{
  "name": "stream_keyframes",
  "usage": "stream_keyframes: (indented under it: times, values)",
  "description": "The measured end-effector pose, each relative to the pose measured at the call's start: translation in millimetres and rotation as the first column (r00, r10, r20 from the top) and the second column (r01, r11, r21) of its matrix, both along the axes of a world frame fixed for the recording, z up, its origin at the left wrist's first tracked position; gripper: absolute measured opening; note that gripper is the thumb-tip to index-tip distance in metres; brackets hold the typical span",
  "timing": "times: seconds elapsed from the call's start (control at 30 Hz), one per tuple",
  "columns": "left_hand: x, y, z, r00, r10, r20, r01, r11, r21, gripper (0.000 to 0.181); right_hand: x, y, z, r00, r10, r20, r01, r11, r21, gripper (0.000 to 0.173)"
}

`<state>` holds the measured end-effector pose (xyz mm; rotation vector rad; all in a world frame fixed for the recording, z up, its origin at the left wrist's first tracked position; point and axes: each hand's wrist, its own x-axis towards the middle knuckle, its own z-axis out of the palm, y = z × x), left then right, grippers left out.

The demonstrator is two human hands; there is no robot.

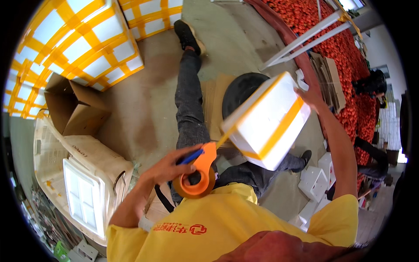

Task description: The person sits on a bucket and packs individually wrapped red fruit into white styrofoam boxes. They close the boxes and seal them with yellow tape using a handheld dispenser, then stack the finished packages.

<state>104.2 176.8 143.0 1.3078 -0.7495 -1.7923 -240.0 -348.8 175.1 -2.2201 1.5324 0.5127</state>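
Observation:
My left hand (172, 165) is closed around the blue handle of an orange tape dispenser (208, 163) with a roll of yellow tape in it. A strip of yellow tape (226, 137) runs taut from the dispenser to the near left edge of a white foam box (262, 131). Yellow bands cross the box, which is tilted above my lap. My right hand (309, 98) grips the box at its far right end; some of its fingers are hidden behind the box. Beneath the box, a round black object (244, 93) is partly covered.
Stacks of taped foam boxes (95, 42) stand upper left, near an opened cardboard carton (77, 108). A beige plastic crate (49, 163) with a white foam lid (84, 196) is at left. Small white foam boxes (314, 183), flattened cardboard (327, 82) and a large red heap (347, 70) are right, with people beyond.

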Motion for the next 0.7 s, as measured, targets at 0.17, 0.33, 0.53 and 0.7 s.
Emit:
stream_keyframes:
  times: [0.17,0.33,0.53,0.7]
  values:
    - [-31.4,42.2,-7.5,0.934,0.333,-0.132,-0.326,0.943,0.074,0.075,-79.3,170.8,-22.0,0.719,-0.678,0.153,0.542,0.685,0.487,0.11]
    - [-51.0,-18.4,-27.8,0.888,0.443,-0.126,-0.459,0.875,-0.157,0.073,-2.0,287.5,-57.7,0.335,-0.881,0.334,0.377,0.45,0.809,0.103]
    - [-17.7,-57.3,-22.2,0.866,0.42,-0.271,-0.459,0.883,-0.098,0.072,35.8,328.2,11.6,0.81,-0.33,0.485,0.135,0.909,0.393,0.066]
    - [-20.5,-46.6,-35.0,0.872,0.397,-0.286,-0.435,0.896,-0.083,0.074,78.4,254.2,38.5,0.515,0.809,0.284,-0.536,0.562,-0.63,0.036]
